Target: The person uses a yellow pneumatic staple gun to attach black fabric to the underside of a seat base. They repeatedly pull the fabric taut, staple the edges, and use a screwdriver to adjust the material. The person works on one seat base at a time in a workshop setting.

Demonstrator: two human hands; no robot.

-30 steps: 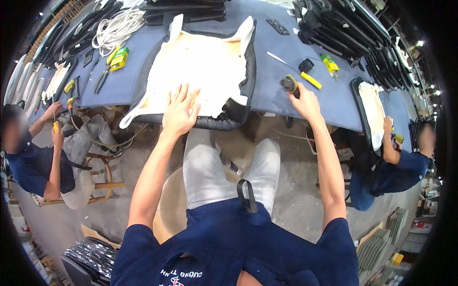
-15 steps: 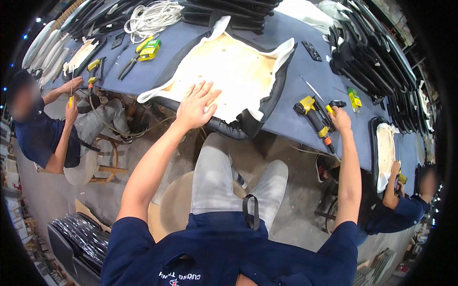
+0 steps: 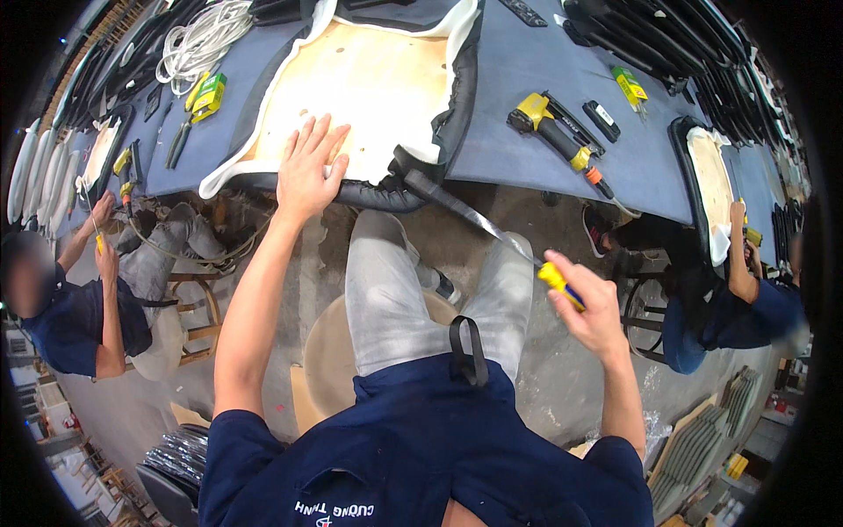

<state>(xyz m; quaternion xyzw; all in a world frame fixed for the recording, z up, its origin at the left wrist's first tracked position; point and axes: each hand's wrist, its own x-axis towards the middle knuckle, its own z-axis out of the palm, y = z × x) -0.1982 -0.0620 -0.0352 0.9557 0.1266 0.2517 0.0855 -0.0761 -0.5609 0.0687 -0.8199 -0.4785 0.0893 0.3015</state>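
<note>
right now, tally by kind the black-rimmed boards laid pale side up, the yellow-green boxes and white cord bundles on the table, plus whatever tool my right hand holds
Middle board, left board, right board: 3 boards
Left box, right box: 2 boxes
Cord bundle: 1
Yellow-handled tool in your right hand: 1
Total: 7

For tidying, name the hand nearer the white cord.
Left: the left hand, on the board, is right of the white cord; the right hand, off the table, is farther right.
</note>
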